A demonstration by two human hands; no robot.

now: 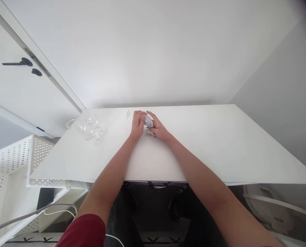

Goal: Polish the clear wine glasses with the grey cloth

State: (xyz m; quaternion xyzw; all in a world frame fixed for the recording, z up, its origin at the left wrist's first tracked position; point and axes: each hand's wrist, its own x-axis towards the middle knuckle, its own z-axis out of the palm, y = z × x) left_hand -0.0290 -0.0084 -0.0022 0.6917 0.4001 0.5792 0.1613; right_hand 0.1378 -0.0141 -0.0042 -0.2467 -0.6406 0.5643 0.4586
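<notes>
A clear stemmed glass (128, 114) lies sideways in the air over the white table, its round foot pointing left. My left hand (137, 124) is closed around it near the stem and lower bowl. At the bowl's rim is my right hand (158, 128), fingers curled about a crumpled whitish cloth (148, 121). The cloth appears to be inside the bowl, with some of it hanging below near the right fingers. Whether it is fabric or paper, I cannot tell. The fingers hide part of the glass.
Several clear stemmed glasses (90, 130) stand close together on the left of the white table (206, 147). A white wall rises behind. At the left are a door handle (19, 62), a perforated white shelf unit (37, 154) and a grey cable (32, 213).
</notes>
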